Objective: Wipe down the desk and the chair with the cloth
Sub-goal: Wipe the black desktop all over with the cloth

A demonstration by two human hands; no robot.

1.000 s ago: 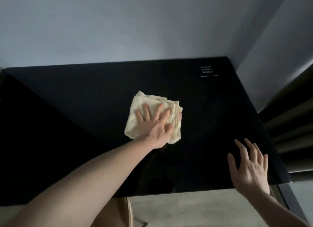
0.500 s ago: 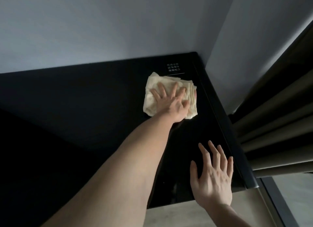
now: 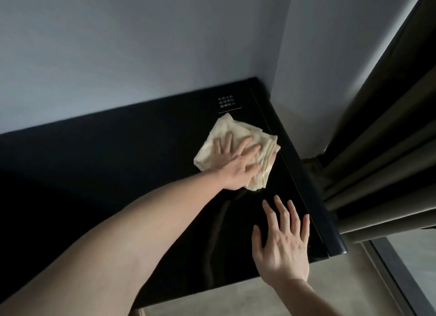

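A folded cream cloth (image 3: 264,141) lies on the glossy black desk (image 3: 118,169), close to its far right corner. My left hand (image 3: 238,164) presses flat on the cloth with fingers spread and straight. My right hand (image 3: 283,242) rests flat on the desk top near the front right corner, fingers spread and holding nothing. The chair is not in view.
A small white printed label (image 3: 227,102) sits on the desk just beyond the cloth. Grey walls meet behind the desk's right corner. Dark curtain folds (image 3: 377,150) hang to the right of the desk edge. Beige floor (image 3: 259,299) shows below the front edge.
My left hand has swept the cloth from the desk's middle to the far right corner, then drawn it slightly back from the label. My right hand stays flat on the desk.
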